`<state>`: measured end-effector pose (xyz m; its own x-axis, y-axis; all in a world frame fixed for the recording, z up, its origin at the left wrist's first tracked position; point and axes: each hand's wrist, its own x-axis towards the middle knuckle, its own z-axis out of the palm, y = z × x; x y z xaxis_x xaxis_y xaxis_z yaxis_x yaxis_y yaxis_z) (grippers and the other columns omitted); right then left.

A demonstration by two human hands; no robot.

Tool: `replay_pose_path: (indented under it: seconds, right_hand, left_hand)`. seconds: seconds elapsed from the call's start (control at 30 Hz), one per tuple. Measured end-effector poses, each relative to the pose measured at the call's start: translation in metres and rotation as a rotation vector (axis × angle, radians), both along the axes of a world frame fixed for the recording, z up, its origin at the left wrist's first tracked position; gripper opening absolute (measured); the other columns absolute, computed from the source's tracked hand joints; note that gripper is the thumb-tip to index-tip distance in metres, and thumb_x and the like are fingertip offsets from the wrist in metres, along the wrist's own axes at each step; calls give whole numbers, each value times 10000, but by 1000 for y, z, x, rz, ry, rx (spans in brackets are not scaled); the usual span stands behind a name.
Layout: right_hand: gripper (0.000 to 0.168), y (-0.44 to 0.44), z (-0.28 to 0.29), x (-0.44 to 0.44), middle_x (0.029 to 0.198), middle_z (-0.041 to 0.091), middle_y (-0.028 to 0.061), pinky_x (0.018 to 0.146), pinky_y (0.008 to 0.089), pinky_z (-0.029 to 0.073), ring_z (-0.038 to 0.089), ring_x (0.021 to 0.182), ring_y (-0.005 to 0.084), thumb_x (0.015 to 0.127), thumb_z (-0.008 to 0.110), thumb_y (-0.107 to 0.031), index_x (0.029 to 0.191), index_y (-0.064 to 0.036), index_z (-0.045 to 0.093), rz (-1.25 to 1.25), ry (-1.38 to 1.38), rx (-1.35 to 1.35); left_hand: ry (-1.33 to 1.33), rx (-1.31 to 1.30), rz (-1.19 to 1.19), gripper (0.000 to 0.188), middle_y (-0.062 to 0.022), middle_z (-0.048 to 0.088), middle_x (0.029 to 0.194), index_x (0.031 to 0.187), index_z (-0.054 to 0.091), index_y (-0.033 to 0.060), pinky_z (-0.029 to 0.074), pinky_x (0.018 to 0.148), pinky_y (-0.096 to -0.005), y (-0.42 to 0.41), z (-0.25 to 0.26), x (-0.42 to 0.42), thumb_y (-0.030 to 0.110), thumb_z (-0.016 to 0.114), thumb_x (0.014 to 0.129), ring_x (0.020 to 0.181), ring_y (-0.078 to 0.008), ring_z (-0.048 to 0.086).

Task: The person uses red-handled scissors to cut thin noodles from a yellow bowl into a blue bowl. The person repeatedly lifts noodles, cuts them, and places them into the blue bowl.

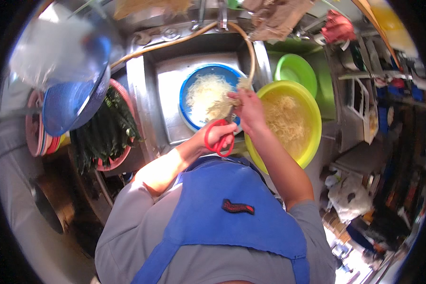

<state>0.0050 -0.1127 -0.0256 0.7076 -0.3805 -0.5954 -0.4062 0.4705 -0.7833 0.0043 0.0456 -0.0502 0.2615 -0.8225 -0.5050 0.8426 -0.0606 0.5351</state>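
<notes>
Red-handled scissors (220, 142) are gripped in my left hand (214, 134), just above the near edge of a blue basin (182, 93). My right hand (249, 108) pinches a bunch of pale thin strands (244, 84) over the basin's right rim, close to the scissors' blades, which are partly hidden. A heap of whitish, noodle-like strands (207, 94) lies in the blue basin. More strands of a yellower tone (285, 120) are in a yellow-green basin (316, 135) under my right forearm.
The blue basin sits in a steel sink (167, 92), with a tan hose (250, 53) along its back and right side. A green bowl (307, 72) is at the right. Blue mesh baskets (71, 110) and long dark green vegetables (106, 131) in a pink basket (129, 103) stand at the left.
</notes>
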Motion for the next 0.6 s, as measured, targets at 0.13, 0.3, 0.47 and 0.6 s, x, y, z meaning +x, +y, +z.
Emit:
replay_pose_path:
  seconds: [0.13, 0.3, 0.47, 0.6]
  right_hand:
    - [544, 12, -14, -7, 1221, 654, 180, 940, 326, 491, 634, 1083, 241, 911, 651, -173, 1370, 64, 482, 181, -3, -335]
    - [491, -22, -1, -53, 1241, 648, 192, 913, 383, 521, 667, 1040, 276, 860, 691, -201, 1304, -16, 592, 444, -11, -579]
    - [286, -88, -17, -110, 1100, 662, 171, 873, 429, 533, 665, 980, 340, 826, 703, -203, 1069, -52, 696, 288, 109, -1219]
    - [209, -118, -32, -141, 1057, 658, 169, 845, 428, 532, 658, 935, 347, 831, 698, -194, 989, -57, 717, 407, 199, -1549]
  left_hand:
    - [51, 129, 22, 265, -40, 622, 609, 851, 675, 20, 436, 435, -247, 6, -40, 4, 266, 638, 945, 462, -119, 551]
    - [203, 298, 25, 228, -64, 663, 647, 995, 691, 14, 457, 422, -229, 34, -81, 8, 226, 629, 938, 452, -124, 582]
    - [46, 417, -34, 228, -63, 645, 626, 958, 683, 13, 434, 435, -231, 56, -97, 0, 234, 629, 942, 473, -123, 569]
    - [-21, 445, -28, 231, -63, 640, 626, 943, 683, 18, 423, 443, -236, 54, -96, -3, 246, 646, 931, 485, -125, 566]
